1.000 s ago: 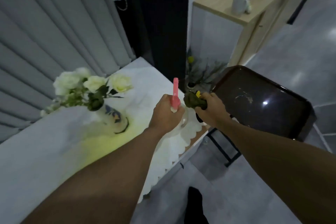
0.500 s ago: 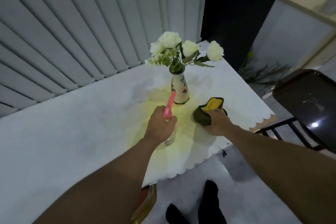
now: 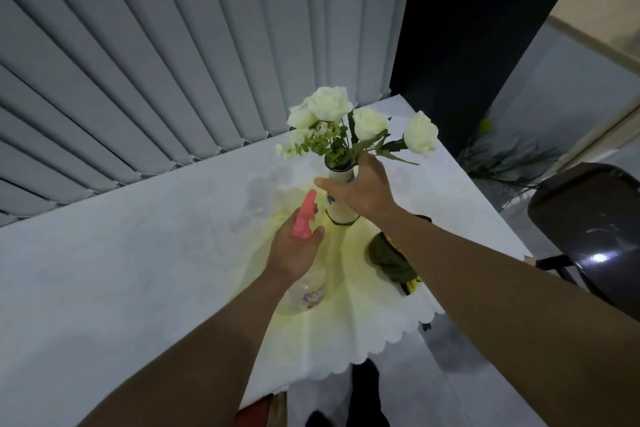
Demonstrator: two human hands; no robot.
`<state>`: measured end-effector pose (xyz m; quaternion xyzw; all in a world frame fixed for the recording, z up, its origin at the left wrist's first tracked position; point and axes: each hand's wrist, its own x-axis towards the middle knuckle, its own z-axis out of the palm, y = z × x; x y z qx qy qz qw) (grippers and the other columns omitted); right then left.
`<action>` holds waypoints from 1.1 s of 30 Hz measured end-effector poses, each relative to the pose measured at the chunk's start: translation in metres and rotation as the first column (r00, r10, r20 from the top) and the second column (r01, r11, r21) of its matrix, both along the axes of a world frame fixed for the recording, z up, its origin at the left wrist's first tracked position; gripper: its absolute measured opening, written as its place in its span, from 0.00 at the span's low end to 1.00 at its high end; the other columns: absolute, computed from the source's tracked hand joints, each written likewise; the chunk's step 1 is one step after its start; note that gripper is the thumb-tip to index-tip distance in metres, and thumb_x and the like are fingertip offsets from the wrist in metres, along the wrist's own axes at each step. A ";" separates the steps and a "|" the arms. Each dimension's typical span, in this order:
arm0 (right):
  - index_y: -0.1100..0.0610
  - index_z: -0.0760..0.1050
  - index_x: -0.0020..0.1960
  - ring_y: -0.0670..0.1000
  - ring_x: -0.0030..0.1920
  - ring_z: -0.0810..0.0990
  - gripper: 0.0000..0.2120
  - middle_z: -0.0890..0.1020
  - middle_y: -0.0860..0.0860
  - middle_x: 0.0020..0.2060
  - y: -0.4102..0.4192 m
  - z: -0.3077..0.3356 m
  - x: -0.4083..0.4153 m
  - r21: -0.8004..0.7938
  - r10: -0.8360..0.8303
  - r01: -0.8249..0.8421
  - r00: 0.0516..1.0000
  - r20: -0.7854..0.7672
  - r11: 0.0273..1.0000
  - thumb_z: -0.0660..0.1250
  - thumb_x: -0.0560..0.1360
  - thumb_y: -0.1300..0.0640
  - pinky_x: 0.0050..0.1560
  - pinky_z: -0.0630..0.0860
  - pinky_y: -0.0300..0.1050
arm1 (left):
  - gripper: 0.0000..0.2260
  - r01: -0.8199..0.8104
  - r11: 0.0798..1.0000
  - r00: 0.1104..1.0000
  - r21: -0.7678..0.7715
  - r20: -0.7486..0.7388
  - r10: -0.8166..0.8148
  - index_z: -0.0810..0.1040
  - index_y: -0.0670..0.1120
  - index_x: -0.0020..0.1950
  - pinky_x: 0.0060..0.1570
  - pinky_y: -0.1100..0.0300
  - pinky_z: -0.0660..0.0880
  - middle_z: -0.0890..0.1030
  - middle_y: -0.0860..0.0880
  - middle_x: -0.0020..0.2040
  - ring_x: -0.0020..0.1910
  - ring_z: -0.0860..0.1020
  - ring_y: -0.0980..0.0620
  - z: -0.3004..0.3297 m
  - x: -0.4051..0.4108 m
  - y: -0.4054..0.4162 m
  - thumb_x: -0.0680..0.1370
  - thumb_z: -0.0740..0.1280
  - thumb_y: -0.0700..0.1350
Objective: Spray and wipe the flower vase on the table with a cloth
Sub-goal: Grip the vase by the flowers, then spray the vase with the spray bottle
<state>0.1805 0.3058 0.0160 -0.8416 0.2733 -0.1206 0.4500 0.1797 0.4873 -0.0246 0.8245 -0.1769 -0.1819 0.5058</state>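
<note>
Near the far right corner of the table (image 3: 138, 270), the flower vase (image 3: 341, 213) stands upright on a white scalloped cloth cover, with white roses (image 3: 329, 104) rising from its neck. We hold the vase with our right hand (image 3: 360, 189): the fingers curl around the neck and upper body, the thumb pointing left across the front. Our left hand (image 3: 294, 250) is closed around the neck of a clear spray bottle (image 3: 306, 291), its pink nozzle (image 3: 304, 215) aimed at the lower body of the vase, just beside it. The dark green and yellow wiping cloth (image 3: 391, 260) lies loose on the table near the right edge, under our right forearm, held by neither hand.

We judge the vase to be glazed ceramic: stiff, fragile, and slippery once wet. With tall stems above a narrow body, it is likely top-heavy. We recommend gripping at the neck, below the rim, and keeping the base seated on the table during spraying. The roses appear light and will bend if pressed, so the hand should stay clear of the stems.
</note>
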 end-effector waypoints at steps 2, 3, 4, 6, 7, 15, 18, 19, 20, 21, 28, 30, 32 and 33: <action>0.44 0.71 0.32 0.28 0.31 0.75 0.18 0.77 0.38 0.28 0.001 -0.001 0.012 0.002 -0.031 0.031 0.999 0.016 1.000 0.78 0.60 0.37 0.35 0.75 0.36 | 0.27 -0.048 0.995 0.996 -0.093 -0.076 0.041 0.68 0.57 0.75 0.55 0.63 0.73 0.78 0.58 0.49 0.48 0.76 0.60 -0.004 0.004 -0.007 0.79 0.68 0.38; 0.44 0.71 0.30 0.28 0.30 0.74 0.19 0.76 0.37 0.27 0.000 -0.001 0.017 0.006 -0.036 0.036 0.999 0.019 0.999 0.79 0.60 0.37 0.33 0.71 0.32 | 0.26 -0.069 0.993 0.995 -0.092 -0.077 0.062 0.69 0.58 0.74 0.52 0.68 0.72 0.77 0.62 0.45 0.45 0.76 0.63 -0.006 0.007 -0.011 0.79 0.68 0.39; 0.43 0.71 0.30 0.28 0.30 0.72 0.19 0.75 0.36 0.28 -0.002 -0.001 0.020 0.006 -0.034 0.033 0.999 0.027 0.999 0.80 0.60 0.37 0.33 0.67 0.27 | 0.25 -0.077 0.994 0.995 -0.071 -0.064 0.073 0.70 0.61 0.72 0.50 0.72 0.71 0.77 0.64 0.41 0.43 0.76 0.65 -0.008 0.010 -0.013 0.79 0.68 0.41; 0.42 0.72 0.31 0.27 0.32 0.72 0.19 0.74 0.33 0.29 -0.007 0.001 0.026 -0.003 -0.018 0.019 0.999 0.034 1.000 0.80 0.59 0.37 0.31 0.66 0.23 | 0.22 -0.092 0.996 0.994 -0.023 -0.062 0.090 0.71 0.71 0.69 0.45 0.77 0.70 0.77 0.64 0.40 0.43 0.76 0.67 -0.006 0.016 -0.018 0.78 0.68 0.50; 0.42 0.72 0.32 0.27 0.32 0.73 0.19 0.75 0.33 0.29 -0.011 0.002 0.027 -0.006 0.000 0.001 0.999 0.034 1.000 0.80 0.59 0.37 0.32 0.66 0.21 | 0.20 -0.103 0.995 0.992 0.003 -0.067 0.103 0.72 0.73 0.66 0.46 0.76 0.71 0.79 0.64 0.41 0.44 0.77 0.67 -0.005 0.018 -0.021 0.77 0.67 0.54; 0.50 0.80 0.50 0.39 0.46 0.82 0.27 0.84 0.41 0.42 -0.032 0.011 0.039 0.083 0.199 -0.199 0.980 0.003 0.976 0.83 0.57 0.40 0.43 0.78 0.36 | 0.15 -0.184 0.982 0.974 0.046 -0.126 0.188 0.80 0.69 0.57 0.44 0.53 0.80 0.72 0.47 0.37 0.33 0.74 0.48 -0.009 0.024 -0.037 0.72 0.65 0.60; 0.50 0.81 0.52 0.47 0.50 0.83 0.21 0.85 0.44 0.45 -0.037 0.011 0.039 0.135 0.265 -0.262 0.964 -0.005 0.955 0.81 0.62 0.47 0.51 0.81 0.46 | 0.14 -0.184 0.981 0.968 0.054 -0.166 0.191 0.78 0.75 0.54 0.41 0.46 0.83 0.76 0.52 0.33 0.36 0.77 0.51 -0.002 0.025 -0.040 0.74 0.65 0.56; 0.51 0.81 0.51 0.49 0.50 0.83 0.18 0.85 0.46 0.45 -0.038 0.010 0.038 0.154 0.274 -0.270 0.962 -0.004 0.950 0.80 0.63 0.51 0.52 0.81 0.49 | 0.16 -0.184 0.981 0.967 0.065 -0.169 0.193 0.76 0.78 0.53 0.40 0.45 0.83 0.78 0.55 0.32 0.36 0.78 0.51 -0.001 0.025 -0.040 0.74 0.65 0.55; 0.52 0.81 0.50 0.51 0.50 0.83 0.16 0.85 0.47 0.44 -0.039 0.009 0.037 0.176 0.272 -0.267 0.962 -0.002 0.947 0.78 0.63 0.54 0.52 0.82 0.52 | 0.17 -0.189 0.979 0.964 0.075 -0.177 0.200 0.75 0.81 0.52 0.39 0.44 0.82 0.78 0.57 0.30 0.34 0.78 0.51 0.001 0.025 -0.040 0.75 0.64 0.55; 0.53 0.80 0.49 0.52 0.49 0.83 0.15 0.85 0.48 0.43 -0.038 0.008 0.037 0.197 0.259 -0.255 0.966 0.002 0.947 0.76 0.64 0.56 0.50 0.82 0.52 | 0.16 -0.198 0.976 0.959 0.086 -0.190 0.211 0.75 0.81 0.51 0.39 0.44 0.82 0.76 0.57 0.28 0.32 0.76 0.51 0.002 0.025 -0.041 0.75 0.64 0.55; 0.49 0.80 0.49 0.38 0.46 0.83 0.19 0.86 0.45 0.44 -0.025 0.011 0.038 0.181 0.136 -0.151 0.986 0.094 0.972 0.82 0.62 0.48 0.43 0.78 0.32 | 0.08 -0.234 0.965 0.937 0.121 -0.236 0.257 0.82 0.64 0.47 0.45 0.41 0.82 0.86 0.49 0.45 0.42 0.83 0.43 0.012 0.022 -0.044 0.72 0.65 0.58; 0.43 0.79 0.47 0.32 0.44 0.81 0.20 0.85 0.40 0.42 -0.027 0.013 0.035 0.181 0.111 -0.126 0.989 0.093 0.975 0.83 0.60 0.46 0.39 0.74 0.24 | 0.10 -0.234 0.964 0.939 0.126 -0.228 0.258 0.81 0.61 0.46 0.44 0.40 0.82 0.85 0.46 0.44 0.43 0.83 0.41 0.012 0.022 -0.041 0.70 0.64 0.61; 0.44 0.79 0.48 0.36 0.45 0.82 0.22 0.85 0.40 0.42 -0.031 0.013 0.030 0.177 0.091 -0.106 0.992 0.088 0.979 0.83 0.58 0.45 0.42 0.77 0.28 | 0.15 -0.244 0.964 0.935 0.104 -0.239 0.263 0.82 0.64 0.55 0.46 0.39 0.82 0.85 0.50 0.48 0.42 0.82 0.41 0.013 0.022 -0.040 0.70 0.65 0.61; 0.46 0.80 0.50 0.39 0.46 0.83 0.23 0.85 0.42 0.44 -0.034 0.012 0.029 0.193 0.089 -0.103 0.993 0.080 0.976 0.83 0.58 0.47 0.46 0.80 0.33 | 0.15 -0.241 0.967 0.936 0.087 -0.241 0.255 0.80 0.69 0.57 0.46 0.40 0.82 0.85 0.54 0.49 0.41 0.82 0.43 0.014 0.022 -0.040 0.72 0.65 0.59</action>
